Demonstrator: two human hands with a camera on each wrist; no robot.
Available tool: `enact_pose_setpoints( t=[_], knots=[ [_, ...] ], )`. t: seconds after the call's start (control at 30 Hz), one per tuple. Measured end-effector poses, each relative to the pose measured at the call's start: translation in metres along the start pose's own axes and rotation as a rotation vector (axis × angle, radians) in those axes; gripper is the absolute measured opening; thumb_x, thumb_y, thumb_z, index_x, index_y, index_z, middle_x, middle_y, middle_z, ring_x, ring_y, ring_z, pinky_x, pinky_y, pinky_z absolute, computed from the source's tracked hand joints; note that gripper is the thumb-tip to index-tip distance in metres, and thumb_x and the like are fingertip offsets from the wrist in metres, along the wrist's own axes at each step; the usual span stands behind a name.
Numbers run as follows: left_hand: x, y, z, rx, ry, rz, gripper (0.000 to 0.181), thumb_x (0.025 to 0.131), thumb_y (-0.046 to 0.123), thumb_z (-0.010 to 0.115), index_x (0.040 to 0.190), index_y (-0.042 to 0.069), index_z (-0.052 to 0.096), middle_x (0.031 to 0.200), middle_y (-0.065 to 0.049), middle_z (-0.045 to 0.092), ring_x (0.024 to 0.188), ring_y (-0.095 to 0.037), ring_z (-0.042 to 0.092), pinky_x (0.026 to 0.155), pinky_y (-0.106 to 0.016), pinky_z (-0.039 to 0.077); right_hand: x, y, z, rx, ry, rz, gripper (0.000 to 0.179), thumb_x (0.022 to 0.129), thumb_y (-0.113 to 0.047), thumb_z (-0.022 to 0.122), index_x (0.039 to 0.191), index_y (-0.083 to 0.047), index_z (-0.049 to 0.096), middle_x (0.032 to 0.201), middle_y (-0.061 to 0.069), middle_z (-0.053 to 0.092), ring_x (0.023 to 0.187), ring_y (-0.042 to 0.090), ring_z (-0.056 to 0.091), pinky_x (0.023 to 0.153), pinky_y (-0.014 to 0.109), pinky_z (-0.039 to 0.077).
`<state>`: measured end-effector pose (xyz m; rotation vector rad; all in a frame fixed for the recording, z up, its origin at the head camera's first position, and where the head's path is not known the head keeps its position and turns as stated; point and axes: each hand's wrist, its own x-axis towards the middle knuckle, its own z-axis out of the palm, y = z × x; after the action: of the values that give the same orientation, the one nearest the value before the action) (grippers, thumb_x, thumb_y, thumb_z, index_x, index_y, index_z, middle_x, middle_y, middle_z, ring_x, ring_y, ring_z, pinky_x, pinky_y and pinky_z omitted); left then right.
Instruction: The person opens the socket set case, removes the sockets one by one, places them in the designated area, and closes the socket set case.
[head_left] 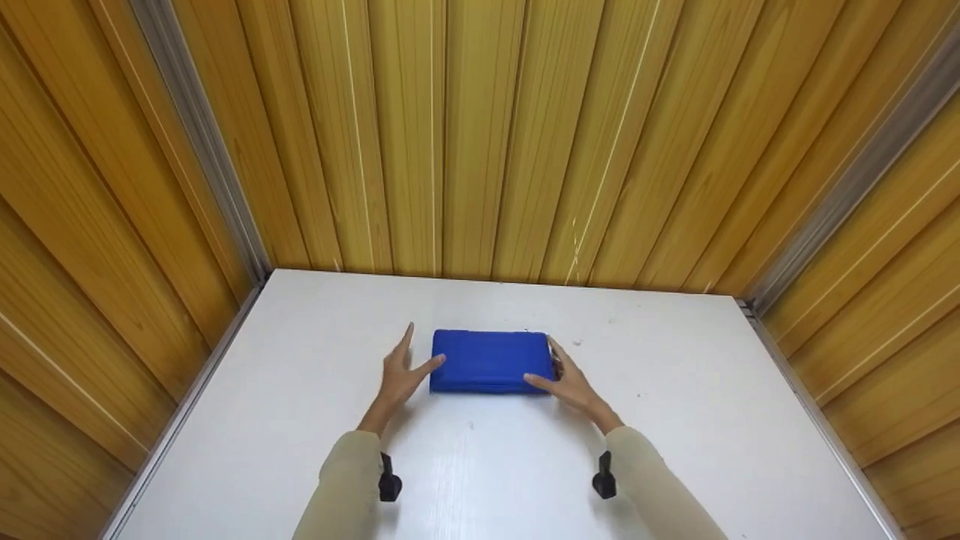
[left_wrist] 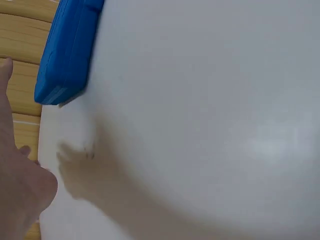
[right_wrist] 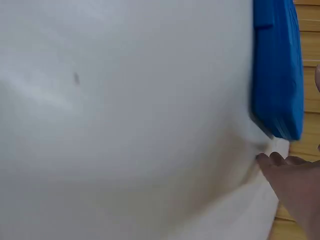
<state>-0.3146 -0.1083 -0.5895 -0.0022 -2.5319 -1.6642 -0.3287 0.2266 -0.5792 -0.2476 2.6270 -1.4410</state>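
Note:
A flat, blue rectangular case (head_left: 491,361) with rounded edges lies on the white table, its long side across my view. My left hand (head_left: 399,377) is spread at its left end; the thumb overlaps the case's edge in the head view while the other fingers point away from me. At the opposite end is my right hand (head_left: 576,385), thumb over the near right corner and fingers along the right side. In the right wrist view, the fingertips (right_wrist: 263,161) show a gap to the case (right_wrist: 277,75). The left wrist view shows the left hand (left_wrist: 22,185) beside the case's end (left_wrist: 67,62).
The white table (head_left: 480,465) meets a wood-patterned back wall (head_left: 480,150) and similar side walls. Grey metal posts (head_left: 202,120) stand in the corners. A small black device (head_left: 389,480) sits at each wrist. Shadows of the hands fall on the tabletop.

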Motion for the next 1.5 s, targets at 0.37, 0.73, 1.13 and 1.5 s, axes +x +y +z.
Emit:
enact_pose_setpoints(
  t=[0.37,0.73,1.13,1.5],
  knots=[
    [-0.019,-0.014,0.03,0.148,-0.07,0.124,0.097,0.075,0.029,0.091,0.155,0.007,0.041,0.157,-0.029,0.039,0.145,-0.056,0.029,0.115,-0.076,0.019,-0.006,0.012,0.041,-0.023,0.133,-0.074,0.094,0.085,-0.035,0.084,0.16,-0.01,0.033,0.164,0.033,0.021,0.151,0.056,0.018,0.121,0.069,0.02],
    [-0.029,-0.02,0.038,0.189,-0.05,0.123,0.098,0.069,0.013,0.09,0.155,0.009,0.042,0.158,-0.027,0.039,0.145,-0.053,0.029,0.114,-0.072,0.019,-0.01,0.008,0.04,0.028,0.128,-0.027,0.095,0.079,-0.028,0.09,0.156,-0.006,0.039,0.16,0.038,0.024,0.149,0.058,0.021,0.121,0.067,0.021],
    [-0.017,-0.013,0.028,0.134,0.008,0.115,0.103,0.066,0.009,0.092,0.155,0.008,0.041,0.159,-0.028,0.037,0.146,-0.053,0.031,0.117,-0.073,0.019,0.005,-0.009,0.036,-0.095,0.109,-0.144,0.092,0.078,-0.022,0.089,0.154,0.0,0.041,0.154,0.037,0.037,0.144,0.057,0.033,0.12,0.065,0.026],
    [-0.015,-0.012,0.033,0.13,0.114,0.2,0.082,0.068,-0.004,0.088,0.143,0.002,0.056,0.138,-0.031,0.057,0.13,-0.053,0.05,0.11,-0.066,0.04,-0.001,-0.007,0.024,-0.106,0.07,-0.15,0.082,0.079,-0.018,0.088,0.149,0.0,0.049,0.152,0.033,0.044,0.142,0.053,0.04,0.119,0.062,0.032]
  ],
)
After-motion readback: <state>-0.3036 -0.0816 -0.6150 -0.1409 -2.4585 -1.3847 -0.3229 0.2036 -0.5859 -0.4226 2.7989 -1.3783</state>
